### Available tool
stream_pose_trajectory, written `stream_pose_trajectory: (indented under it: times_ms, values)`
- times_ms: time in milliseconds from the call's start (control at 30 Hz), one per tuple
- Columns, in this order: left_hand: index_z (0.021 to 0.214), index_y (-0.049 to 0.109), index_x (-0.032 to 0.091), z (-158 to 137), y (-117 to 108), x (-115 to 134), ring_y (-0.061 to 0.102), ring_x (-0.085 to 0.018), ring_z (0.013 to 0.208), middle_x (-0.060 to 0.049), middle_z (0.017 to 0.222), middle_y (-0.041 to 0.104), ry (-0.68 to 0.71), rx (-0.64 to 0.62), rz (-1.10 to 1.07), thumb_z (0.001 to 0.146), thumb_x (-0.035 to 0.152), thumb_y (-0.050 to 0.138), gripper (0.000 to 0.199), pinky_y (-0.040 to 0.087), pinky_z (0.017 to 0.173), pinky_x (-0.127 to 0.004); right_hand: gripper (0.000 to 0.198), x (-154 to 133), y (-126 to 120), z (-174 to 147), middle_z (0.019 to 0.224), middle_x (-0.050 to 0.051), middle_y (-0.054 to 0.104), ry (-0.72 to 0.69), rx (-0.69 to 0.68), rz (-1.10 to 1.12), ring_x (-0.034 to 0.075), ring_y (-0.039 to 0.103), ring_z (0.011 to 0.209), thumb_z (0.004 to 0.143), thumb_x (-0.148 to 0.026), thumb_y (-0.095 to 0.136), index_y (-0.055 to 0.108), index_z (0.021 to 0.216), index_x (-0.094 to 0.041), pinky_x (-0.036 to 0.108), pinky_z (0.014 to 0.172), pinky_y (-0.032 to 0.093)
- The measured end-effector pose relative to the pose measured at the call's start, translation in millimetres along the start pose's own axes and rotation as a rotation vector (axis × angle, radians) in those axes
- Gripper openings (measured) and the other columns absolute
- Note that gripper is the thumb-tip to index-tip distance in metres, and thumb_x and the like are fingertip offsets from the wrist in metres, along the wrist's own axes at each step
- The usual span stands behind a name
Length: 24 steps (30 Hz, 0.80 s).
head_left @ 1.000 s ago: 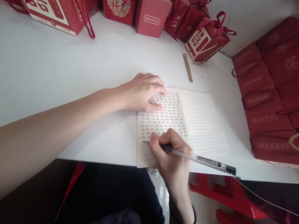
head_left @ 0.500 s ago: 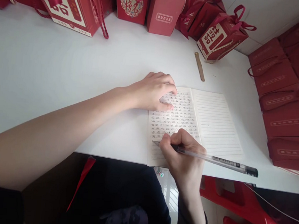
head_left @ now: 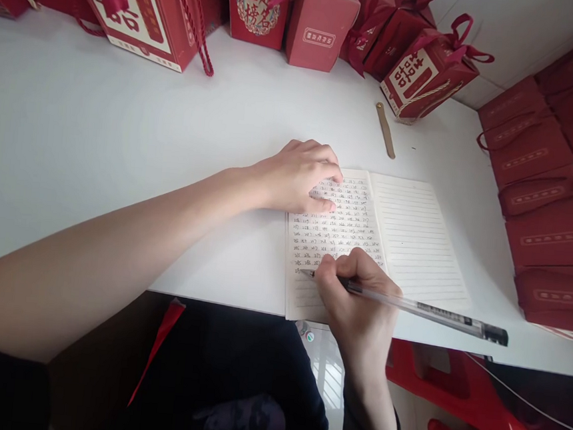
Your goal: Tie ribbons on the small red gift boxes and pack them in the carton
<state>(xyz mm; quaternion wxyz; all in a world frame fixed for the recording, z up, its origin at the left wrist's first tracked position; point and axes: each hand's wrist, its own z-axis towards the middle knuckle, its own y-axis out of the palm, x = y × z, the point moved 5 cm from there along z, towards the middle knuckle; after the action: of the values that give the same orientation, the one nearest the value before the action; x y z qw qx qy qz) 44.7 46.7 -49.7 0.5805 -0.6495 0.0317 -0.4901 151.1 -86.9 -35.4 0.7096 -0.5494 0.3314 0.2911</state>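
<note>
An open lined notebook (head_left: 410, 232) lies near the front edge of the white table. Rows of handwritten numbers fill most of its left page, while the right page has only printed lines. My left hand (head_left: 307, 177) rests on the upper left part of the written page, thumb and fingers apart. In my right hand (head_left: 359, 302) is a clear gel pen (head_left: 428, 312) with a black end, pinched between thumb and fingers. Its tip touches the page at the start of the lowest written row. My right palm hides part of that page's bottom.
Red gift boxes (head_left: 323, 24) with ribbons and cords line the back of the white table (head_left: 100, 105). More red boxes (head_left: 543, 197) are stacked at the right. A tan strip (head_left: 385, 131) lies beyond the notebook. A red plastic stool (head_left: 466, 391) stands below the table edge.
My right hand and the pen have shifted slightly right along the lowest row, where fresh marks now show. My left hand stays in place on the page. The view has moved a little.
</note>
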Motion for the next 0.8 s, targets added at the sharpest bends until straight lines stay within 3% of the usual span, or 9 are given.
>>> stream_pose_trajectory:
  times_ms: [367, 500, 567, 633, 733, 800]
  values:
    - [0.107, 0.062, 0.025, 0.1, 0.8, -0.4, 0.038, -0.032, 0.123, -0.004, 0.121, 0.052, 0.006, -0.003, 0.031, 0.074, 0.045, 0.059, 0.038, 0.021, 0.107, -0.051, 0.036, 0.9, -0.2, 0.2, 0.048, -0.007, 0.025, 0.015, 0.018, 0.003, 0.005, 0.023, 0.045, 0.078, -0.015, 0.053, 0.026, 0.055, -0.019, 0.019, 0.041, 0.024]
    - [0.109, 0.062, 0.026, -0.1, 1.0, -0.7, 0.037, -0.031, 0.124, -0.004, 0.123, 0.052, -0.001, -0.015, 0.044, 0.075, 0.046, 0.058, 0.04, 0.021, 0.108, -0.05, 0.036, 4.1, -3.4, -4.9, 0.047, -0.008, 0.03, 0.049, 0.047, 0.276, 0.005, 0.027, 0.041, 0.082, -0.019, 0.055, 0.03, 0.057, -0.02, 0.02, 0.039, 0.026]
    - [0.109, 0.061, 0.026, -0.2, 0.9, -0.7, 0.037, -0.031, 0.124, -0.004, 0.123, 0.052, 0.0, -0.014, 0.042, 0.075, 0.046, 0.057, 0.039, 0.021, 0.108, -0.05, 0.033, 4.9, -11.6, -7.7, 0.045, -0.009, 0.029, 0.016, 0.16, 0.451, 0.005, 0.027, 0.037, 0.083, -0.019, 0.053, 0.031, 0.059, -0.021, 0.02, 0.036, 0.024]
    - [0.108, 0.061, 0.026, 0.0, 1.1, -0.9, 0.038, -0.03, 0.124, -0.003, 0.123, 0.052, 0.0, -0.011, 0.042, 0.075, 0.045, 0.058, 0.038, 0.022, 0.108, -0.049, 0.028, 4.2, -26.0, -9.2, 0.044, -0.009, 0.03, -0.088, 0.333, 0.466, 0.006, 0.027, 0.034, 0.083, -0.018, 0.049, 0.033, 0.06, -0.022, 0.021, 0.034, 0.022]
    - [0.107, 0.061, 0.026, 0.4, 1.4, -0.7, 0.04, -0.029, 0.123, -0.003, 0.123, 0.053, -0.002, -0.002, 0.072, 0.075, 0.044, 0.06, 0.037, 0.023, 0.107, -0.048, 0.023, 5.7, -52.1, -7.1, 0.046, -0.007, 0.038, -0.236, 0.582, 0.22, 0.009, 0.036, 0.034, 0.083, -0.024, 0.051, 0.04, 0.063, -0.022, 0.025, 0.035, 0.029]
    - [0.108, 0.061, 0.024, 0.0, 1.1, 0.8, 0.042, -0.028, 0.122, -0.005, 0.124, 0.053, 0.002, 0.003, 0.109, 0.076, 0.043, 0.061, 0.038, 0.025, 0.107, -0.046, 0.021, 15.7, -67.2, 0.0, 0.05, -0.004, 0.045, -0.219, 0.635, 0.045, 0.011, 0.044, 0.039, 0.081, -0.03, 0.058, 0.048, 0.065, -0.022, 0.028, 0.039, 0.035]
